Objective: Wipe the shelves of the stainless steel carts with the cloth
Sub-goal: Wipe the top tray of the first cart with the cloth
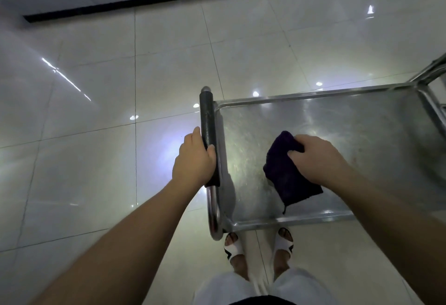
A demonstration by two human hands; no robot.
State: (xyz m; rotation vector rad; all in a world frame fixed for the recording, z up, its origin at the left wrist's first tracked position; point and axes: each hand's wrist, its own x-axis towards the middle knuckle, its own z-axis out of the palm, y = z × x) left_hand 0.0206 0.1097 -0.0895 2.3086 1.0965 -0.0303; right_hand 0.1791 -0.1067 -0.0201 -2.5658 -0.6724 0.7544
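A stainless steel cart's top shelf [362,131] fills the right half of the head view, its surface streaked and shiny. My left hand [194,160] grips the black padded handle [207,121] at the shelf's left end. A dark purple cloth [287,176] lies folded on the near left part of the shelf. My right hand [318,157] holds the cloth by its right edge and presses it against the steel, fingers curled over the fabric.
Glossy pale floor tiles [96,135] spread to the left and behind the cart. A wall with a black skirting strip [156,0] runs across the top. A second cart's steel frame [432,70] shows at the right edge. My sandalled feet [258,246] stand under the shelf's near rim.
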